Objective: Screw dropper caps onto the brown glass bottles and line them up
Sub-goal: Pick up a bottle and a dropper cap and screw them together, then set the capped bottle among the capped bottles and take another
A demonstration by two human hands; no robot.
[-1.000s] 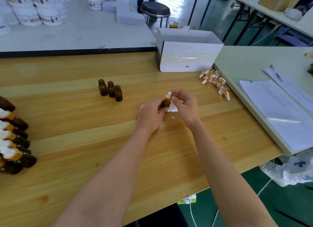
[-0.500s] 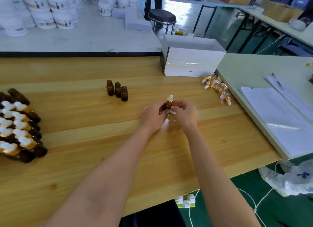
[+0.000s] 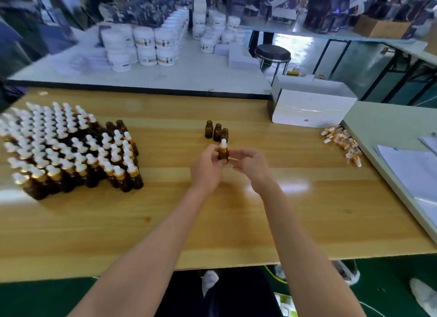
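Note:
My left hand (image 3: 207, 168) grips a small brown glass bottle (image 3: 223, 154) upright just above the wooden table (image 3: 236, 222); a white and gold dropper cap (image 3: 223, 144) sits on its neck. My right hand (image 3: 251, 166) is beside the bottle with loosely bent fingers, its fingertips close to the glass and off the cap. Three uncapped brown bottles (image 3: 217, 132) stand in a short row just behind. A large block of capped bottles (image 3: 71, 148) stands in rows at the left. Loose dropper caps (image 3: 341, 142) lie in a pile at the right.
A white cardboard box (image 3: 312, 108) stands at the back right of the wooden table. A pale side table with papers (image 3: 411, 174) adjoins on the right. White jars (image 3: 142, 47) crowd the far table, with a black stool (image 3: 273, 52) beyond.
My right hand has come off the dropper cap and drawn a little to the right. The view has swung left and up, bringing the whole block of capped bottles into sight.

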